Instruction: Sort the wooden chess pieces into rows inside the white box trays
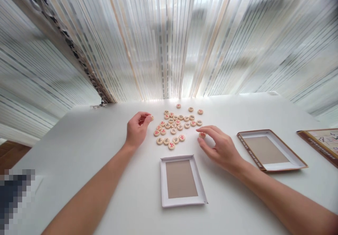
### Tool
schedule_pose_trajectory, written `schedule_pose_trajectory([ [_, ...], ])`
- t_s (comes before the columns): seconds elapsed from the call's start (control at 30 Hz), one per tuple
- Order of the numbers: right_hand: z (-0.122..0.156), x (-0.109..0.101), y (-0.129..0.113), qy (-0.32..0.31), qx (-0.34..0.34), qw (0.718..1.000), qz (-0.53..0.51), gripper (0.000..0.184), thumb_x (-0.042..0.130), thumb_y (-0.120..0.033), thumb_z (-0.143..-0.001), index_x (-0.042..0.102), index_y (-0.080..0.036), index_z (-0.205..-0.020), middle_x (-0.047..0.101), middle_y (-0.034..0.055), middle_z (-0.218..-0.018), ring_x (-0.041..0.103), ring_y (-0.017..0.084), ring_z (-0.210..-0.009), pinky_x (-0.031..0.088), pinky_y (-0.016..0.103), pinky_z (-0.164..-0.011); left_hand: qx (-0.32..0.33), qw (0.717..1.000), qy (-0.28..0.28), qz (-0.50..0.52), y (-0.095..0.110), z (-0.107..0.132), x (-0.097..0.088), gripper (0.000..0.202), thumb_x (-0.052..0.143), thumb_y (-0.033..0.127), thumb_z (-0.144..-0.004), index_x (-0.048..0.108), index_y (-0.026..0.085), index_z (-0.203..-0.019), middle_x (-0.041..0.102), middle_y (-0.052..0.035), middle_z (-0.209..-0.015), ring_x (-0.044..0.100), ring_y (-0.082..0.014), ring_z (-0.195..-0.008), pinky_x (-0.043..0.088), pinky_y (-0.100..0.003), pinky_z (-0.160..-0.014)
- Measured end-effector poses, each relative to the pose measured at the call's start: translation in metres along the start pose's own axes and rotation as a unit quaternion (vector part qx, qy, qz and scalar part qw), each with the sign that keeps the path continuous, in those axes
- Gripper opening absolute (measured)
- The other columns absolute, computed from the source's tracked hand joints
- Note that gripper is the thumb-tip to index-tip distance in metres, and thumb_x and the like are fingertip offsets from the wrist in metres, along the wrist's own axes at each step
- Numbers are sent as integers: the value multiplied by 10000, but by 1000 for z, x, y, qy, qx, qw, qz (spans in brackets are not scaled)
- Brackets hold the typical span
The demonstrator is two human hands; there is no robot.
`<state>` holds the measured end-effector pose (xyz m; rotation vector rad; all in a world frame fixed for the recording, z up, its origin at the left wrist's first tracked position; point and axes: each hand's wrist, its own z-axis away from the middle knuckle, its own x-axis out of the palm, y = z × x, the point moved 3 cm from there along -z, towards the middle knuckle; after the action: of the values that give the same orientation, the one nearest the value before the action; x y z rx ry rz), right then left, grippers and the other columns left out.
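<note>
My left hand (137,128) is at the left side of a loose group of round wooden Chinese chess pieces (173,131), marked in red or black. Its thumb and forefinger pinch one chess piece (152,118), mostly covered by the fingertips. At the group's right edge, my right hand (218,145) has thumb and fingers apart around a red-marked chess piece (202,135). That piece appears to rest on the table, and I cannot tell whether the fingers touch it. Several pieces form a short curved row nearest me.
A shallow white box tray (164,185) lies in front of me on the white table (126,199). To the right are a brown-edged box lid (248,150) and a printed box or board (317,145). A string curtain (169,45) hangs along the far edge.
</note>
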<state>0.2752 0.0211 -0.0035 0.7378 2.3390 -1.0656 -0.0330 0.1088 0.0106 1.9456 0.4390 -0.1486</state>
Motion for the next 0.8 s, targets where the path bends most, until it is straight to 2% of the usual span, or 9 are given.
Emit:
schedule_pose_trajectory([
  [0.1,-1,0,-2,11,7,1000,-21,192,628,-220,-981,730,-209,-1144,766,125,-1108,751,301,-1021,586,434,-888,-44,996,-3,83,26,8,0,289,798,427,-882,768,154,-975,784,-50,-856,753,-193,-795,636,-332,-781],
  [0.23,0,-2,-10,10,31,997,-72,163,642,-254,-986,735,-211,-1113,769,116,-1068,737,276,-926,586,433,-849,-132,972,-79,175,66,39,9,375,897,445,-813,836,135,-1015,798,-54,-810,764,-186,-679,689,-370,-753],
  [0.33,5,-1,-25,-10,62,989,-133,167,642,-298,-1012,735,-207,-1116,777,101,-1025,722,236,-845,592,401,-796,-194,945,-136,225,83,69,18,419,929,450,-797,863,124,-1052,827,-84,-823,817,-231,-752,717,-427,-828],
  [0.43,10,4,-45,-48,110,972,-204,237,636,-369,-1040,737,-202,-1174,787,94,-1011,735,217,-829,603,358,-735,-233,919,-184,261,85,90,26,458,945,453,-786,868,142,-1113,859,-101,-918,841,-248,-826,713,-451,-905],
  [0.53,11,13,-61,-91,166,944,-272,325,631,-456,-1050,734,-189,-1203,777,76,-927,711,184,-712,588,309,-617,-249,897,-227,286,82,98,30,454,955,439,-784,874,153,-1127,872,-117,-1004,847,-272,-926,692,-453,-975],
  [0.63,6,20,-71,-125,216,913,-322,372,668,-528,-1020,760,-175,-1094,746,52,-822,659,155,-617,550,277,-548,-250,882,-253,309,82,100,30,439,959,429,-786,879,155,-1119,876,-118,-1048,841,-291,-999,677,-447,-1013],
  [0.8,-9,26,-78,-153,273,874,-372,397,763,-550,-957,751,-159,-888,625,-19,-574,545,108,-480,473,246,-508,-256,876,-255,318,76,101,22,440,950,425,-803,872,144,-1132,879,-117,-1033,852,-298,-955,698,-442,-964],
])
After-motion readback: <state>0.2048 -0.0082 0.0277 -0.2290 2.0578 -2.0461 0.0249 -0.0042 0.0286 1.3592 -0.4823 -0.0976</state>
